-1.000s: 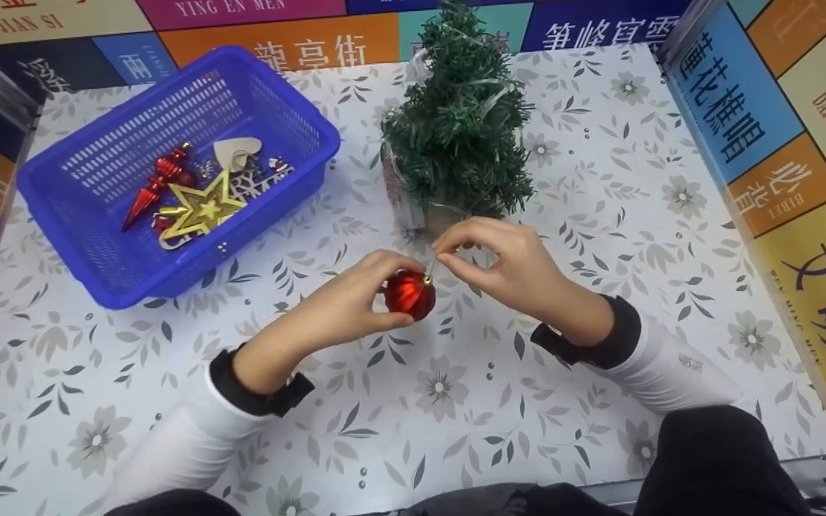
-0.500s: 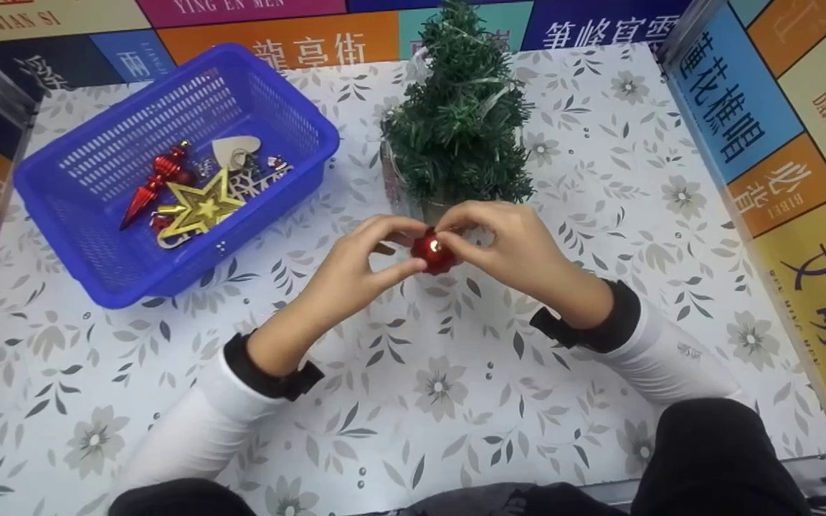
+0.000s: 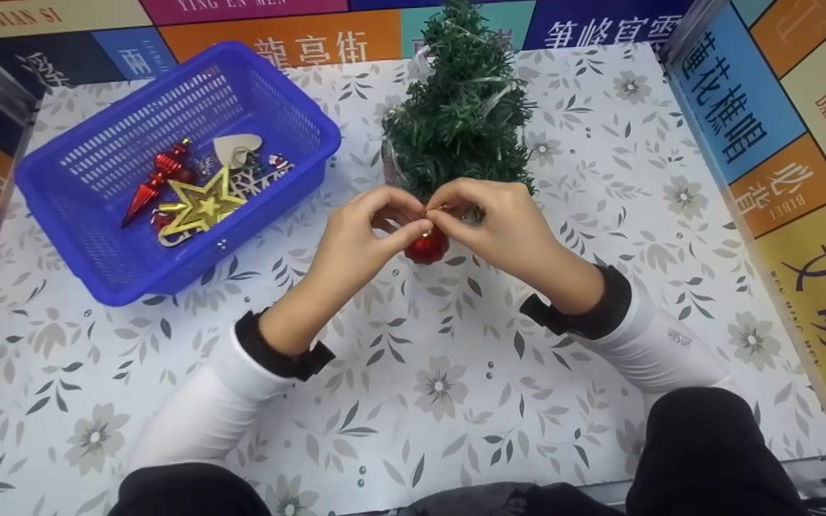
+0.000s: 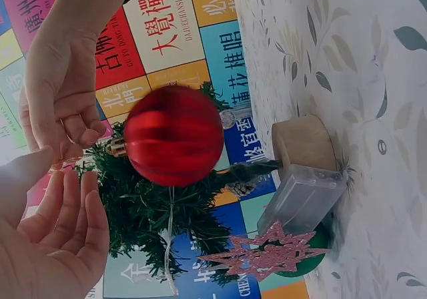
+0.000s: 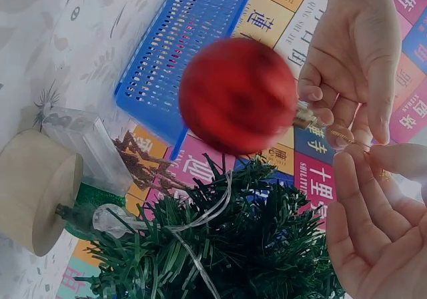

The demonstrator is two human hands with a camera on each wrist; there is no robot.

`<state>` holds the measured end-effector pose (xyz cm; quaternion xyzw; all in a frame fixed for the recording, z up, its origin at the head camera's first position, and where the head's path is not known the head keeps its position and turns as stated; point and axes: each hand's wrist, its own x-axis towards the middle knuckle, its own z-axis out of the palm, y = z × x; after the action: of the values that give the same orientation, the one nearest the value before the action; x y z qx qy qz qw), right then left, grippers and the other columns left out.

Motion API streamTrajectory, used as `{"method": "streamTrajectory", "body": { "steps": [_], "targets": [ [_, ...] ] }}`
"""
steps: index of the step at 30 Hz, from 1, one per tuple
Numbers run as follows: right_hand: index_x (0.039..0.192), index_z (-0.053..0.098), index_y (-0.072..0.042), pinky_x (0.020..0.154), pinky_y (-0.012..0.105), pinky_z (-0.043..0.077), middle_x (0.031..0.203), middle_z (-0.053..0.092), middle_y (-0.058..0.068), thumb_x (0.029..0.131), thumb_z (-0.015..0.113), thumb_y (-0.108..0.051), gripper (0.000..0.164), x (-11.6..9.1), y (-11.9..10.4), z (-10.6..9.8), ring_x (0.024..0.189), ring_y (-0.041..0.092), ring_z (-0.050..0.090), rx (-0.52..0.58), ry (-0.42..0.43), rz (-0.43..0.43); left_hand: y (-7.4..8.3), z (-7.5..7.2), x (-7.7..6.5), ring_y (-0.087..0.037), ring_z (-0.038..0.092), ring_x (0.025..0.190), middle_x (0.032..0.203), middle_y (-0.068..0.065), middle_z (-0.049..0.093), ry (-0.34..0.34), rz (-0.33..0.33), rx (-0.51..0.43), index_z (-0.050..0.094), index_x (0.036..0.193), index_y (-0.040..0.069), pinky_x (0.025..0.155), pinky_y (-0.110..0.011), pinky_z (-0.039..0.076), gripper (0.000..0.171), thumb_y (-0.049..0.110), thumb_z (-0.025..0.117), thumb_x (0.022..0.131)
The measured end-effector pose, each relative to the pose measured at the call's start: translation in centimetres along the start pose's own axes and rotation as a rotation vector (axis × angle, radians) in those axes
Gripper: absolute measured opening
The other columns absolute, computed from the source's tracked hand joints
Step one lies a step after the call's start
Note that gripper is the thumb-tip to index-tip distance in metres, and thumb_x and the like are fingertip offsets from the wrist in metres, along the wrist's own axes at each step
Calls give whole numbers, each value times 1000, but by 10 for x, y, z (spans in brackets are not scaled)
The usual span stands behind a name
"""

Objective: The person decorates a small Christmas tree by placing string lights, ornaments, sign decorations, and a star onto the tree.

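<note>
Leaf-and-flower-print surface [image 3: 399,459] is filling most of the head view, with coloured lettered panels [image 3: 320,43] standing along its edges. Far left, blue basket [image 3: 169,276] is sitting at an angle, holding a red spindle ornament [image 3: 158,179], a gold star [image 3: 206,204] and a pale heart [image 3: 229,147]. Centre: my left grip [image 3: 355,233] is pinching a gold cord [image 5: 341,136] between thumb and fingers. Red ball [image 3: 426,248] is hanging just below my fingertips, raised off the surface, in front of the tree. It's blurring a bit in the right wrist view. Green tree [image 3: 467,129] is standing behind it on a round wooden base [image 4: 303,142], clear box [image 4: 300,199] resting just beside that. Right of the ball, my right grip [image 3: 502,215] is pinching the same cord, fingertips right beside the left's.
</note>
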<state>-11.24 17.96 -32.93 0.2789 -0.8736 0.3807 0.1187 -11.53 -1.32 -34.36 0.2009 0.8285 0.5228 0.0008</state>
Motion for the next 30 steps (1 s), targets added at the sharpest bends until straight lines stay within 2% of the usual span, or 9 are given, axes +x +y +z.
{"method": "streamTrajectory", "body": {
  "steps": [8, 16, 23, 26, 30],
  "targets": [
    [91, 72, -6, 73, 25, 55, 87, 73, 5, 91, 67, -14, 10, 4, -1, -1, 78, 14, 68, 5, -1, 14, -1, 2, 4, -17, 67, 85, 95, -8, 69, 23, -5, 56, 72, 95, 6, 76, -28, 57, 17, 20, 74, 86],
    [91, 73, -6, 73, 27, 56, 87, 73, 5, 91, 67, -15, 11, 4, -2, -3, 78, 15, 68, -18, -7, 25, -2, 2, 4, -18, 65, 85, 92, -8, 69, 13, 31, 59, 70, 93, 5, 78, -32, 56, 10, 15, 69, 89],
    [92, 74, -7, 73, 30, 55, 88, 74, 5, 90, 68, -16, 11, 5, 0, -4, 79, 18, 69, -128, -22, 42, -7, -2, 9, -15, 66, 83, 91, -5, 70, -13, -24, 52, 68, 93, 7, 77, -29, 56, 10, 16, 67, 90],
    [92, 74, -7, 71, 31, 55, 87, 74, 6, 91, 68, -17, 12, 9, 1, -4, 77, 19, 69, -170, -17, 62, -10, -4, 16, -15, 66, 82, 90, -6, 70, -10, -13, 48, 68, 93, 6, 77, -27, 55, 10, 15, 66, 90],
    [92, 74, -6, 67, 32, 55, 85, 74, 7, 91, 67, -20, 15, 16, 0, -4, 74, 20, 69, -218, -1, 91, -13, -7, 26, -15, 66, 81, 89, -8, 70, 26, 26, 53, 67, 92, 4, 75, -26, 55, 9, 12, 66, 89]
  ]
}}
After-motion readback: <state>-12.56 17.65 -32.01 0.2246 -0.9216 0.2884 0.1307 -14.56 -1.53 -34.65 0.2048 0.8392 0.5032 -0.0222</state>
